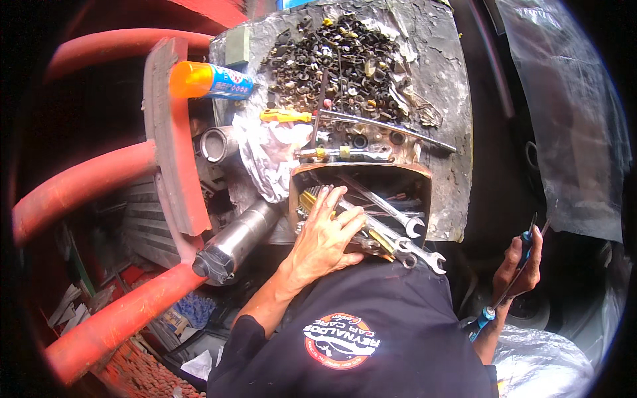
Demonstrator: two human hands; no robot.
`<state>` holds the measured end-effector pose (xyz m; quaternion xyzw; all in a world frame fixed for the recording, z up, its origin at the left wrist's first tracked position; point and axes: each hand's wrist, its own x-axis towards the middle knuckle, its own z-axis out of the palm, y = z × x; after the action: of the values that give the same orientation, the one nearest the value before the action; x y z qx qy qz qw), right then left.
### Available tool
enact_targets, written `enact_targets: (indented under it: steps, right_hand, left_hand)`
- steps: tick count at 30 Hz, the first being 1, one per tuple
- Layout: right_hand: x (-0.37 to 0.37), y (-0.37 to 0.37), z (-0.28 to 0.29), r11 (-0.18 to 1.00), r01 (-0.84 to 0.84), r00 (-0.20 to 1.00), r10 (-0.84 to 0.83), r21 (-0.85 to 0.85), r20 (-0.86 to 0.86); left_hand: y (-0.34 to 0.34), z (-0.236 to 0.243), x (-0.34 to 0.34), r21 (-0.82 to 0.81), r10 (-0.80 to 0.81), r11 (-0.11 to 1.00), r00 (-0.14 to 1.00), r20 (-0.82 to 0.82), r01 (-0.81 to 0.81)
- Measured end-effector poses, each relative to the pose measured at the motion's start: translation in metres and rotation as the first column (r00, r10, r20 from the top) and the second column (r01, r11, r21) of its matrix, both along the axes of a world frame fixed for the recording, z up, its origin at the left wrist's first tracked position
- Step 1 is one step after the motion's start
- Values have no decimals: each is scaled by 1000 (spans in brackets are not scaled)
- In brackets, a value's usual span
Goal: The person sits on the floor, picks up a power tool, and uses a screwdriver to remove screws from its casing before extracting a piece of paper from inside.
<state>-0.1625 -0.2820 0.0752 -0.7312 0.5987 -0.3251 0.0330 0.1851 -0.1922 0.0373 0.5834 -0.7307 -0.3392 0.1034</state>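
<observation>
My left hand (325, 232) lies over the tools in an open-topped box (428, 199), its fingers stretched out and touching them. Combination wrenches (410, 227) stick out of the box beside my fingers, their jaws toward me. A yellow-handled tool (308, 200) shows partly under the hand; its kind is hidden. Off to the right, my right hand (514, 272) is closed around two screwdrivers with blue-and-black handles. One screwdriver (483, 322) has its handle hanging below the hand; the other handle shows between the fingers. What lies deeper in the box is in shadow.
Behind the box, a worn table (444, 79) bears a heap of plastic clips (345, 60), a yellow-handled screwdriver (285, 116), a ratchet (371, 154) and a white rag (265, 152). At left are red tubes (86, 179), a spray can (212, 81) and a metal cylinder (245, 235).
</observation>
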Motion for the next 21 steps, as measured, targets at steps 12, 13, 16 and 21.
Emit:
enact_targets:
  steps: [12, 13, 16, 21]
  right_hand:
    - [5, -8, -6, 994, -86, 994, 82, 61, 71]
    - [4, -6, -6, 993, -103, 991, 97, 62, 91]
    - [1, -2, -8, 992, -110, 989, 103, 60, 109]
    - [-7, 6, -12, 994, -84, 989, 75, 73, 125]
  left_hand:
    - [-46, 4, 0, -8, 43, 999, 998, 55, -43]
    - [-52, 2, -13, -94, 128, 987, 992, 6, -127]
    - [-80, -6, -40, 46, 147, 988, 987, -60, -144]
    - [-99, -39, -40, 251, 27, 968, 997, -71, -8]
